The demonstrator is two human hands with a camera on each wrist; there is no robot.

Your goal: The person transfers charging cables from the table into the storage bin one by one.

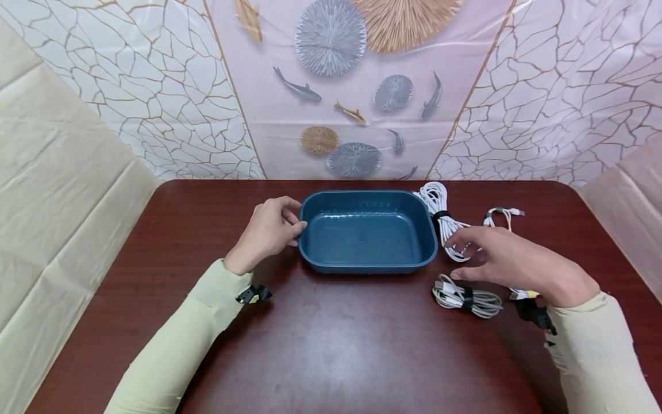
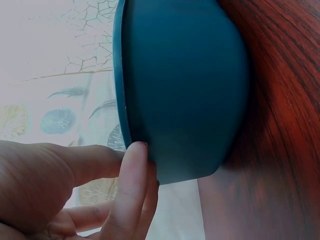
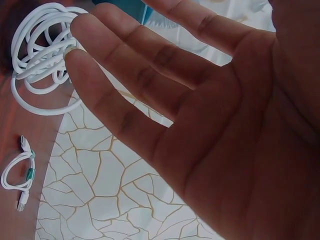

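A blue plastic basin sits on the table with nothing in it. At its left end my left hand pinches the rim between thumb and fingers; the left wrist view shows the fingertips on the basin's outer wall. My right hand hovers over the cables with its fingers loosely bent and apart, holding nothing. Its fingertips overlap a long white cable bundle with a black strap. Below the thumb lies a greyish coiled cable, also black-strapped. The right wrist view shows the open palm.
A short white cable with a green tie lies farther right, partly behind my right hand in the head view. A connector with a yellow part shows by the right wrist. The dark wooden table ends at a patterned backdrop.
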